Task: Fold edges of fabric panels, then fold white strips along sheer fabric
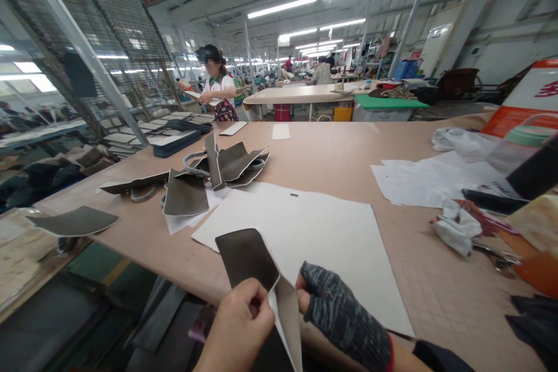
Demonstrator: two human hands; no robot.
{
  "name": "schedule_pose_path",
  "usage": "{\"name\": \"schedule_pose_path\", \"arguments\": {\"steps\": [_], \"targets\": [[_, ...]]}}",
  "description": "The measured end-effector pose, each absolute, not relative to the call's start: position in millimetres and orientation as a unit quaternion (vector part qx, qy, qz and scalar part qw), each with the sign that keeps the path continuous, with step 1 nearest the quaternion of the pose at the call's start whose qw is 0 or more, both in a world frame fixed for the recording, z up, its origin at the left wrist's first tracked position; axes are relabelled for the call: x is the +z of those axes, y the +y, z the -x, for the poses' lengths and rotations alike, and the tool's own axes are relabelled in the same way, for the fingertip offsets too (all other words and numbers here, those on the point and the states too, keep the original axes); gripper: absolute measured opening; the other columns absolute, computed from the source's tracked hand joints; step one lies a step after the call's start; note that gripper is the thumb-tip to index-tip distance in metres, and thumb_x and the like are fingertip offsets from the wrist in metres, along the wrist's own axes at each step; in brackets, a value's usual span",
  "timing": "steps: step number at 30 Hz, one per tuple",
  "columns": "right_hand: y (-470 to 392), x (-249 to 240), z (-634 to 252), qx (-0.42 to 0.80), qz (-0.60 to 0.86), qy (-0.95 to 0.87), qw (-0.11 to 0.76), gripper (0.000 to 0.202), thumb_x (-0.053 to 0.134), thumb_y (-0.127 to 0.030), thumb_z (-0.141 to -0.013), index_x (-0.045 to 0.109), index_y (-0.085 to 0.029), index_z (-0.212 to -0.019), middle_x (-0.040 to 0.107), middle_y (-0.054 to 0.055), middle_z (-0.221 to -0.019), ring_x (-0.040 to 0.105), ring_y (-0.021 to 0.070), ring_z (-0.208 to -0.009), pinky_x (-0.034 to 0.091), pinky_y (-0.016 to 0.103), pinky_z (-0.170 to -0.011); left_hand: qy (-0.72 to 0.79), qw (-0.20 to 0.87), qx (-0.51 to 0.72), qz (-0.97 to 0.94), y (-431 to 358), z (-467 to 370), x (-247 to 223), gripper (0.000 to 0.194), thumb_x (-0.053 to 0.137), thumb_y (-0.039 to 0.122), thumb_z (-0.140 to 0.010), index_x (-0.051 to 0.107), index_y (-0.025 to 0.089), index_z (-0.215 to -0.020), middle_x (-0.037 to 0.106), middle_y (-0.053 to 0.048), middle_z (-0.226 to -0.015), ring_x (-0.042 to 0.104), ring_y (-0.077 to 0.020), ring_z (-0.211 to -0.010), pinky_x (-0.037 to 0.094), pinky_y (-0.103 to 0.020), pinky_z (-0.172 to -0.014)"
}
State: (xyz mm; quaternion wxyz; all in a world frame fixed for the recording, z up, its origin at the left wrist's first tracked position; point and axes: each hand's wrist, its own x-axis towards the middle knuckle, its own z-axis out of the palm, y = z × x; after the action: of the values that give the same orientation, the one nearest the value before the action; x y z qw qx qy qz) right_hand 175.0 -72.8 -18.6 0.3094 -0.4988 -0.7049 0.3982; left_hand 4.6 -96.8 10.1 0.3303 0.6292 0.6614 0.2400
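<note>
A dark olive, pale-edged leather-like piece [249, 253] is held up at the table's near edge. My bare left hand [242, 319] pinches its folded edge, thumb against fingers. To the right, my right hand [340, 314], in a dark grey fingerless glove with a red cuff, grips the piece's lighter tan side with closed fingertips. Behind both hands a large white sheet [322, 238] lies flat on the brown table. Similar olive pieces [187, 193] with grey handles are piled beyond it to the left. One more olive piece [76, 221] rests at the left edge.
Crumpled white paper [436, 177], scissors [499, 256], a black object [494, 201] and plastic wrap are on the right. A stack of dark panels [176, 142] stands at the far left edge. Beyond it a person [215, 90] holds a pale panel.
</note>
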Motion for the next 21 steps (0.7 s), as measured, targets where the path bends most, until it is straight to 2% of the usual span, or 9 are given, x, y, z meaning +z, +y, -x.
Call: {"name": "schedule_pose_path", "arguments": {"steps": [5,10,15,18,21], "targets": [[-56,-20,-186,0.389,0.531,-0.683,0.316,0.015,0.049,-0.028,-0.075,0.056,-0.019,-0.066,0.062,0.001,-0.064,0.056,0.0148,-0.063,0.041,0.024,-0.059,0.618,0.414,0.29,-0.603,-99,-3,17,0.023,0.043,0.036,-0.073,0.042,0.02,-0.057,0.041,0.005,-0.05,0.042,-0.0115,-0.049,0.033,-0.022,-0.048],[-65,-11,-174,0.409,0.507,-0.671,0.353,0.015,0.046,-0.028,-0.08,0.056,-0.02,-0.073,0.062,0.0,-0.07,0.058,0.014,-0.065,0.044,0.024,-0.063,0.633,0.325,0.31,-0.63,-98,-24,20,0.023,0.045,0.032,-0.074,0.044,0.019,-0.055,0.044,0.003,-0.053,0.043,-0.0116,-0.052,0.032,-0.021,-0.048],[-80,-10,-169,0.3,0.438,-0.716,0.453,0.009,0.046,-0.025,-0.081,0.053,-0.02,-0.08,0.06,0.003,-0.079,0.058,0.0135,-0.071,0.047,0.024,-0.066,0.647,0.311,0.329,-0.613,-97,-27,14,0.022,0.044,0.029,-0.074,0.044,0.019,-0.054,0.044,0.003,-0.053,0.043,-0.0112,-0.05,0.032,-0.021,-0.048],[-82,-11,-177,0.267,0.391,-0.767,0.433,0.012,0.042,-0.02,-0.083,0.054,-0.02,-0.081,0.061,0.004,-0.085,0.059,0.0125,-0.078,0.048,0.022,-0.073,0.642,0.329,0.334,-0.606,-97,-24,11,0.022,0.045,0.031,-0.075,0.046,0.019,-0.056,0.046,0.003,-0.054,0.045,-0.012,-0.052,0.035,-0.021,-0.05],[-83,-17,-187,0.243,0.381,-0.803,0.388,0.01,0.051,-0.026,-0.079,0.055,-0.021,-0.088,0.061,0.004,-0.093,0.06,0.0134,-0.08,0.049,0.021,-0.072,0.644,0.318,0.339,-0.607,-96,-25,10,0.024,0.045,0.032,-0.077,0.047,0.019,-0.058,0.047,0.003,-0.054,0.048,-0.0126,-0.054,0.037,-0.021,-0.051]]}}
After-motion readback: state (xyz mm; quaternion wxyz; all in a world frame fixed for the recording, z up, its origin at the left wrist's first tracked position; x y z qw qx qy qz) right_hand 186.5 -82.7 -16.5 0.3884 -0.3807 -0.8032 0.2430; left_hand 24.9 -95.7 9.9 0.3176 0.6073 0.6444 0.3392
